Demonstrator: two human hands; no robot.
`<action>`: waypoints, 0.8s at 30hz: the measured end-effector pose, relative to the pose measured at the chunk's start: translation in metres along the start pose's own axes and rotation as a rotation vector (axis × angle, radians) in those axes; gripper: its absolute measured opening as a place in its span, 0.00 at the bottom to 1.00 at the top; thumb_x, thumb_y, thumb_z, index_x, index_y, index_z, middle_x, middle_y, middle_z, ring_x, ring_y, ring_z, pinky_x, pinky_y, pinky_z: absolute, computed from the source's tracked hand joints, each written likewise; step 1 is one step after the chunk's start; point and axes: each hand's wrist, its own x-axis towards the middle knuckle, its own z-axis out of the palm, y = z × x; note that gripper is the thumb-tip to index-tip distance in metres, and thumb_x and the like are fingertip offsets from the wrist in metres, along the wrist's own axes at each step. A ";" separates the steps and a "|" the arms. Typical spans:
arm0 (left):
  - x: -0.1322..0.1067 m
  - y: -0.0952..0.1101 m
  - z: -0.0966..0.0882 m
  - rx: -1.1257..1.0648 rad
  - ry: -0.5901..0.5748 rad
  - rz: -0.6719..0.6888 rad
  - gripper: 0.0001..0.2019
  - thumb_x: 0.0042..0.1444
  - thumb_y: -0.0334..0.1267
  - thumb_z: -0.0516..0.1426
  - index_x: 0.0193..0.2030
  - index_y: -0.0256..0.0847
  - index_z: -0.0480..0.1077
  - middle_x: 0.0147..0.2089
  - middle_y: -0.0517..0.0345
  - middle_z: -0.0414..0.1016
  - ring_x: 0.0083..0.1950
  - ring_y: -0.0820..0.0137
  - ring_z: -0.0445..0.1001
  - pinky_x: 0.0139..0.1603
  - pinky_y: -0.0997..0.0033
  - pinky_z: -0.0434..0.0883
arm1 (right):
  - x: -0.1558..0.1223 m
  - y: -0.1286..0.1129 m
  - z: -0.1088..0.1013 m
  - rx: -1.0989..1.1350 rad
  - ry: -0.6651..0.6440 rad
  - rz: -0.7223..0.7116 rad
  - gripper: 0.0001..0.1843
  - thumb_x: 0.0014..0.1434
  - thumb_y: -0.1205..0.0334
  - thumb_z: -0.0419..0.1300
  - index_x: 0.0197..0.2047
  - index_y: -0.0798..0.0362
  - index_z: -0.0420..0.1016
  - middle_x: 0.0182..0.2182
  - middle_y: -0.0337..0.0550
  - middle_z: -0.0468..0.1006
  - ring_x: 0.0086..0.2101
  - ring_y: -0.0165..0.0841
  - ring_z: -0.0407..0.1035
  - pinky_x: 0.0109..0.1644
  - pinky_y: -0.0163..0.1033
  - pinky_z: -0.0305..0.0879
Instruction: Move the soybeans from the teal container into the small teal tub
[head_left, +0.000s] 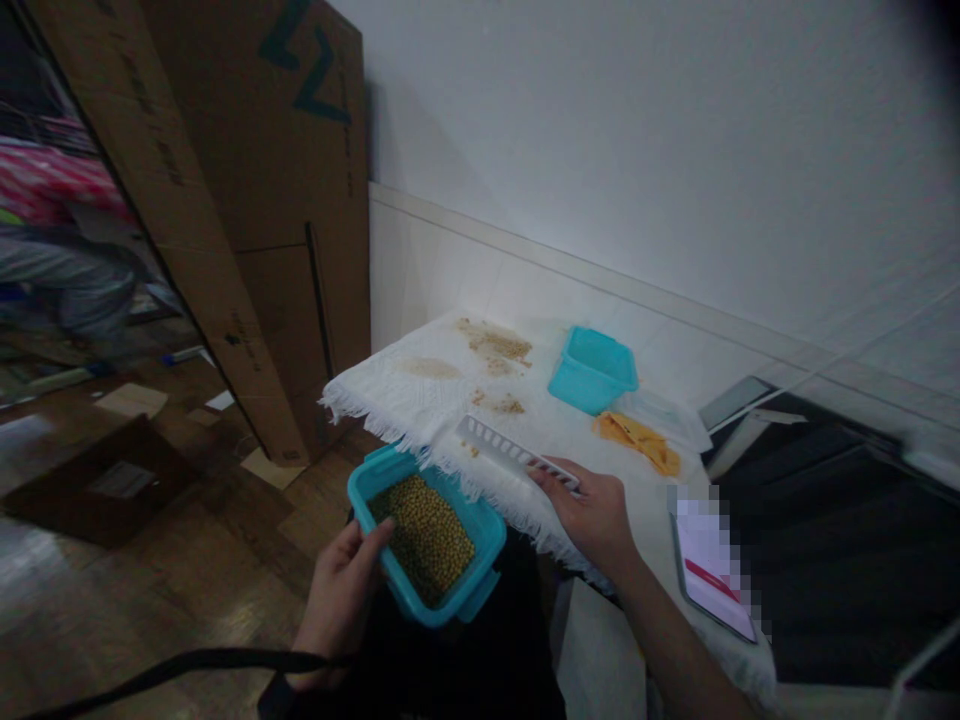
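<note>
My left hand (pixel 346 575) grips the left rim of a blue plastic container (pixel 491 532), thumb over the edge. Inside lie many small yellowish beans (pixel 435 530). The container is held just below the fringed edge of a white cloth (pixel 409 405). Closed round the right end of a white slotted plastic strip (pixel 495 448) is my right hand (pixel 591 508). That strip rests at or just above the cloth near its front edge; whether it touches, I cannot tell. A few loose beans (pixel 472 450) lie beside its left end. Farther back are brownish crumbly patches (pixel 502 345).
A second blue container (pixel 596 372) stands at the back right, with an orange cloth (pixel 637 442) and a clear lid (pixel 675 420) by it. A lit phone or tablet (pixel 712 585) lies at the right edge. A tall cardboard box (pixel 277 190) stands left.
</note>
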 end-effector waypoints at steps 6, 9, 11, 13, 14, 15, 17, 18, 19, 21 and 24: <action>0.002 -0.003 -0.003 0.000 -0.017 0.007 0.15 0.48 0.41 0.62 0.43 0.39 0.74 0.34 0.55 0.79 0.29 0.70 0.74 0.32 0.69 0.71 | -0.002 -0.003 -0.001 -0.030 0.020 -0.076 0.12 0.58 0.55 0.57 0.38 0.50 0.79 0.33 0.39 0.81 0.33 0.34 0.76 0.37 0.33 0.72; 0.001 -0.002 -0.002 -0.010 -0.006 0.000 0.15 0.48 0.41 0.62 0.43 0.38 0.74 0.33 0.55 0.79 0.29 0.69 0.74 0.32 0.69 0.71 | -0.004 -0.005 0.000 -0.017 0.004 -0.099 0.11 0.58 0.57 0.57 0.38 0.51 0.79 0.33 0.39 0.81 0.32 0.33 0.76 0.37 0.32 0.71; 0.000 -0.002 -0.001 -0.014 -0.006 -0.006 0.16 0.47 0.41 0.63 0.43 0.38 0.74 0.33 0.55 0.79 0.29 0.68 0.75 0.32 0.69 0.71 | -0.007 -0.009 0.000 -0.027 0.000 -0.119 0.11 0.58 0.58 0.57 0.38 0.51 0.79 0.33 0.40 0.81 0.32 0.32 0.76 0.37 0.31 0.71; 0.000 -0.003 -0.001 -0.017 0.001 -0.008 0.16 0.46 0.42 0.63 0.42 0.38 0.74 0.32 0.56 0.79 0.29 0.69 0.74 0.31 0.69 0.71 | -0.011 -0.015 0.000 -0.040 -0.018 -0.129 0.10 0.58 0.59 0.57 0.38 0.51 0.79 0.33 0.40 0.81 0.32 0.32 0.76 0.37 0.30 0.70; 0.000 -0.003 -0.001 -0.015 0.006 -0.012 0.15 0.46 0.42 0.63 0.41 0.39 0.74 0.32 0.57 0.79 0.28 0.69 0.74 0.30 0.70 0.70 | -0.013 -0.018 -0.001 -0.043 -0.033 -0.129 0.10 0.58 0.59 0.57 0.39 0.51 0.79 0.33 0.39 0.81 0.32 0.32 0.76 0.37 0.30 0.70; 0.000 -0.003 -0.002 -0.007 0.010 -0.013 0.15 0.46 0.42 0.63 0.41 0.39 0.74 0.31 0.57 0.79 0.28 0.70 0.74 0.29 0.71 0.70 | -0.015 -0.020 -0.002 -0.044 -0.047 -0.128 0.11 0.58 0.59 0.57 0.39 0.51 0.79 0.33 0.39 0.81 0.32 0.32 0.76 0.37 0.30 0.70; 0.000 -0.003 -0.003 0.016 0.011 -0.010 0.15 0.47 0.42 0.63 0.41 0.39 0.74 0.30 0.58 0.78 0.27 0.71 0.72 0.28 0.72 0.69 | -0.015 -0.021 -0.005 -0.049 -0.045 -0.112 0.11 0.58 0.58 0.57 0.38 0.50 0.80 0.33 0.39 0.81 0.32 0.32 0.76 0.37 0.30 0.70; 0.001 -0.003 -0.004 0.028 0.010 -0.003 0.15 0.47 0.43 0.63 0.40 0.39 0.74 0.30 0.58 0.78 0.26 0.71 0.72 0.28 0.72 0.68 | -0.013 -0.019 -0.007 -0.060 -0.021 -0.094 0.11 0.58 0.57 0.57 0.38 0.50 0.80 0.33 0.39 0.81 0.32 0.32 0.76 0.37 0.31 0.70; 0.001 -0.003 -0.005 0.040 0.007 0.006 0.15 0.46 0.43 0.63 0.40 0.39 0.74 0.29 0.59 0.77 0.26 0.71 0.71 0.28 0.72 0.68 | -0.010 -0.015 -0.008 -0.077 0.019 -0.065 0.12 0.57 0.55 0.57 0.37 0.50 0.80 0.33 0.40 0.81 0.32 0.33 0.76 0.36 0.32 0.70; 0.002 -0.004 -0.006 0.049 0.010 0.021 0.15 0.46 0.43 0.63 0.39 0.38 0.74 0.28 0.59 0.76 0.25 0.72 0.70 0.28 0.73 0.68 | -0.001 0.000 -0.011 -0.126 0.133 0.023 0.15 0.57 0.52 0.57 0.37 0.51 0.80 0.32 0.42 0.81 0.31 0.35 0.76 0.35 0.34 0.69; 0.003 -0.005 -0.007 0.044 0.006 0.022 0.15 0.46 0.43 0.63 0.39 0.39 0.74 0.25 0.62 0.74 0.24 0.74 0.69 0.26 0.74 0.66 | 0.016 0.029 -0.012 -0.198 0.263 0.159 0.19 0.57 0.49 0.55 0.40 0.55 0.79 0.31 0.45 0.81 0.32 0.38 0.75 0.34 0.37 0.69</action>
